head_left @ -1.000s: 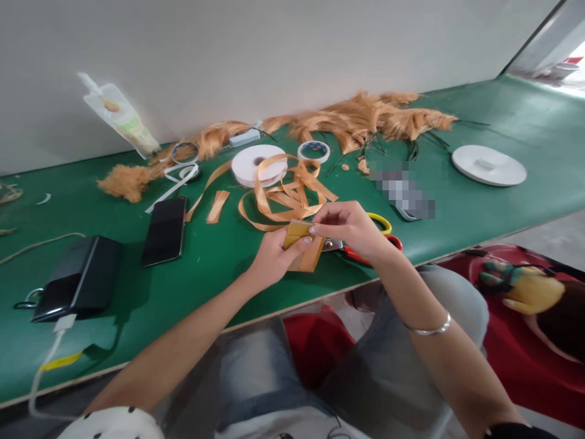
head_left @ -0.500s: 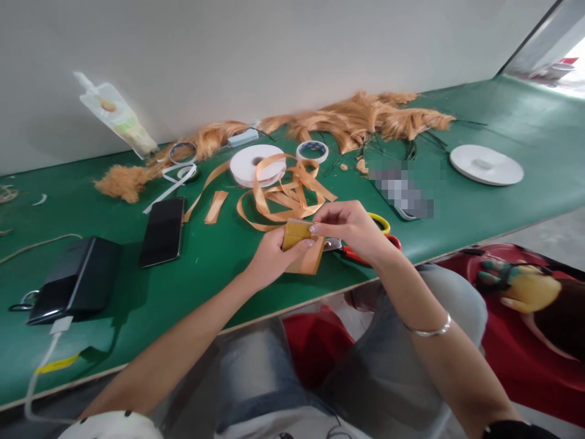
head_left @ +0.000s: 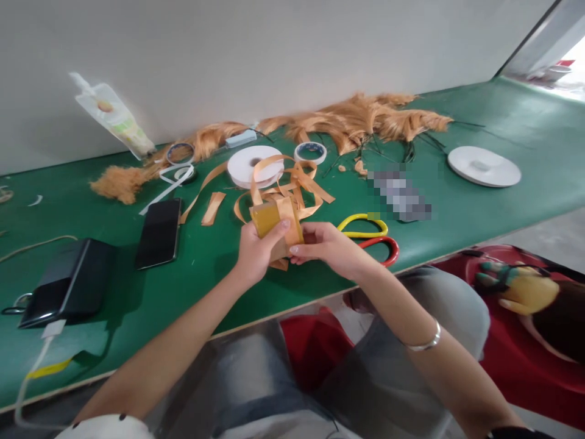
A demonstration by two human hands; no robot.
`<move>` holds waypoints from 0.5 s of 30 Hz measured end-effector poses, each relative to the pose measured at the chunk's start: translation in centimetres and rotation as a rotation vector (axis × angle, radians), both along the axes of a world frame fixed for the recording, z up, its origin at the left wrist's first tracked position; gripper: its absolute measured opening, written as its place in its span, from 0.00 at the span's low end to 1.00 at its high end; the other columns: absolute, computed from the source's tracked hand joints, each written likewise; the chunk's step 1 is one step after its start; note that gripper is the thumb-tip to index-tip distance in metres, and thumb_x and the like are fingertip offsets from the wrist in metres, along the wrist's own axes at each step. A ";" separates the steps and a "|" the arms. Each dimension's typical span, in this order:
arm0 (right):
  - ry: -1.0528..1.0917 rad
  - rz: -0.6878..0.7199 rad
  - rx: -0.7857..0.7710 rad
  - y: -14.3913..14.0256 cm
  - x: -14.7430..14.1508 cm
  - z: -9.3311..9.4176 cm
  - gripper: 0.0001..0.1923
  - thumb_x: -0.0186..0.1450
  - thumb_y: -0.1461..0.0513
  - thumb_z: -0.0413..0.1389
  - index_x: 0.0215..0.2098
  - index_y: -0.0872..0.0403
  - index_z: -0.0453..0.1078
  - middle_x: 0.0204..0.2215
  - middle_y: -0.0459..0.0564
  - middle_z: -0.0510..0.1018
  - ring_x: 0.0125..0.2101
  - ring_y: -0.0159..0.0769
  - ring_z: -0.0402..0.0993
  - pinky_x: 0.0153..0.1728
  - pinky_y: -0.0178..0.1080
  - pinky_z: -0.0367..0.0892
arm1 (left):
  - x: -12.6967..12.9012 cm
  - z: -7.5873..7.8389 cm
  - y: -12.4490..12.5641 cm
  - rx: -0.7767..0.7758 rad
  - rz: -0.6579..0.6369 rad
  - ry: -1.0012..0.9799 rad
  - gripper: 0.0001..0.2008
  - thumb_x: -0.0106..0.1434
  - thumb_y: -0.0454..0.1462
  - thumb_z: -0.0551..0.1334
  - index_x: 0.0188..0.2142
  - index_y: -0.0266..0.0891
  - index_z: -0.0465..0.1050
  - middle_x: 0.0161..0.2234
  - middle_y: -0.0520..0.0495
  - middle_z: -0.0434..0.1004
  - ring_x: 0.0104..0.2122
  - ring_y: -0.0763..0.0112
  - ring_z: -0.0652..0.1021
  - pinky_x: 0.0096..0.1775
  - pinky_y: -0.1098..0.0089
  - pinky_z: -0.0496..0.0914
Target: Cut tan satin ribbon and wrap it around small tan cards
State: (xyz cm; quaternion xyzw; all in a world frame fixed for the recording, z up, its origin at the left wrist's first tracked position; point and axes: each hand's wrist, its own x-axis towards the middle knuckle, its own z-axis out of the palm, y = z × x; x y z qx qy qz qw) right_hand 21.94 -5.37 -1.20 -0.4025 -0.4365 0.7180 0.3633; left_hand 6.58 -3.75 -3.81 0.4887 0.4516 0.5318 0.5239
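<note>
In the head view, a flat yellow block (head_left: pixel 265 219) is held above the near part of a green table (head_left: pixel 484 207), roughly midway along the stretch in view. It is gripped by the left hand (head_left: pixel 258 251), whose thumb is pressed on the front face; the other fingers are mostly hidden. Across that face an orange ribbon strip (head_left: pixel 289 221) is laid. At its lower right the strip is pinched by the right hand (head_left: pixel 326 250), the thumb set in front and the fingers curled; whether the block is pinched too cannot be told.

Just beyond the block, loose loops of orange ribbon (head_left: pixel 315 190) are heaped, partly over a white spool (head_left: pixel 240 171). Short ribbon pieces (head_left: pixel 212 208) are laid left of the heap, and beside them a black smartphone (head_left: pixel 158 235) is placed. Near the right hand, scissors (head_left: pixel 363 235) with one yellow and one red handle are seen, their blades hidden.

Along the wall, tan fibre bundles (head_left: pixel 351 119) are spread, with a tape roll (head_left: pixel 299 153) in front. A white disc (head_left: pixel 498 174) is set at the far right, and a black charging device (head_left: pixel 68 283) at the left, where a white cable (head_left: pixel 43 350) is plugged in.
</note>
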 end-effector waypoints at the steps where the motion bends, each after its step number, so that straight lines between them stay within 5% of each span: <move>1: -0.002 0.019 -0.018 -0.1 -0.3 -0.1 0.14 0.48 0.62 0.67 0.29 0.60 0.70 0.22 0.44 0.76 0.23 0.26 0.72 0.30 0.33 0.70 | 0.0 0.0 0.0 -0.008 -0.009 -0.006 0.15 0.50 0.45 0.69 0.28 0.35 0.73 0.24 0.51 0.75 0.21 0.75 0.73 0.23 0.75 0.69; 5: -0.035 0.010 -0.014 -0.4 -0.8 -0.3 0.09 0.50 0.64 0.65 0.25 0.60 0.72 0.19 0.44 0.76 0.20 0.24 0.71 0.25 0.31 0.69 | 0.1 0.0 -0.3 -0.042 -0.080 -0.010 0.15 0.50 0.45 0.69 0.23 0.35 0.69 0.18 0.54 0.70 0.15 0.77 0.69 0.16 0.76 0.65; 15: -0.112 0.026 0.045 0.0 -0.1 -0.2 0.10 0.48 0.64 0.66 0.24 0.59 0.71 0.16 0.42 0.74 0.17 0.25 0.70 0.21 0.30 0.68 | -0.2 -0.5 0.0 0.024 -0.081 0.071 0.15 0.52 0.46 0.68 0.28 0.34 0.73 0.24 0.48 0.76 0.22 0.73 0.75 0.23 0.75 0.69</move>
